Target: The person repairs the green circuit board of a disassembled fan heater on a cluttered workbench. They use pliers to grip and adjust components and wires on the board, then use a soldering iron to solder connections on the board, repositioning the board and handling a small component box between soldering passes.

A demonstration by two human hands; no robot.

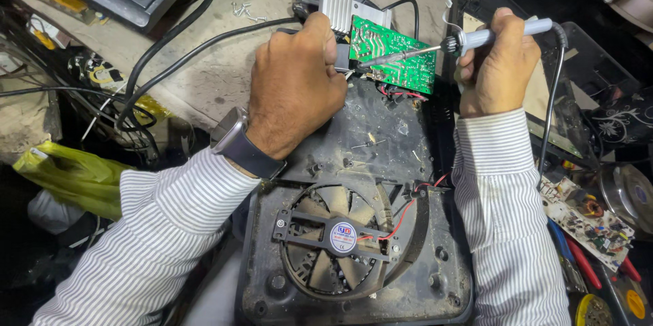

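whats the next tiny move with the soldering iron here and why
Probably ease the soldering iron tip down a touch onto the green circuit board. The right hand aims it at the board's solder side, while the left hand props the board up at its edge, so it looks steadied for contact.

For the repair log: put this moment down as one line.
left hand: steadies green circuit board | right hand: holds soldering iron, tip on board | below: black housing with fan

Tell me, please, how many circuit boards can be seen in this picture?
2. A green circuit board stands tilted between the left hand and the right hand, under the soldering iron. A pale circuit board lies at right. Others may be hidden.
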